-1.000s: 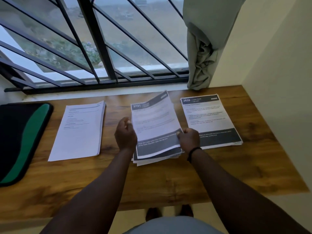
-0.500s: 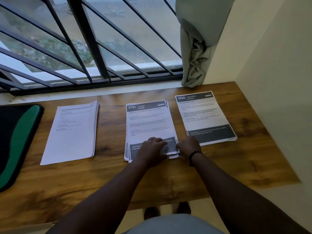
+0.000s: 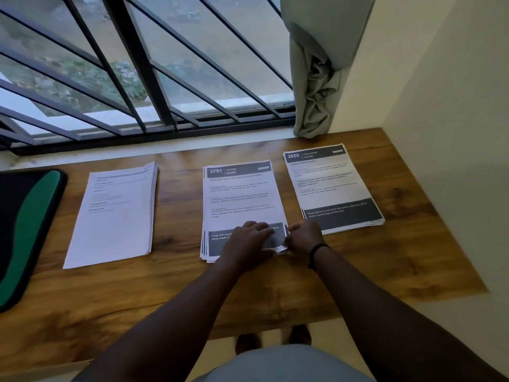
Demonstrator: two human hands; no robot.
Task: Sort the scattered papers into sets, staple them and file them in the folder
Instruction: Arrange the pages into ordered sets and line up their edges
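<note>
Three paper stacks lie on the wooden table [image 3: 385,266]. The middle stack, headed 3791 [image 3: 242,199], lies flat with its sheets slightly fanned at the near edge. My left hand [image 3: 248,244] rests flat on its lower dark band, fingers spread. My right hand [image 3: 303,237] pinches the stack's near right corner. To the right lies the stack headed 2659 [image 3: 330,186]. At the left lies a plain white printed stack [image 3: 115,216]. A black and green folder [image 3: 24,230] sits at the far left edge.
A barred window [image 3: 143,78] runs along the table's far side. A bunched grey-green curtain [image 3: 316,78] hangs at the back right. A cream wall [image 3: 454,133] closes off the right side. My feet show below the table's near edge.
A second ago both hands held the 3791 stack tilted up off the table. It now lies flat, my left hand pressing on it and my right hand at its near right corner.
</note>
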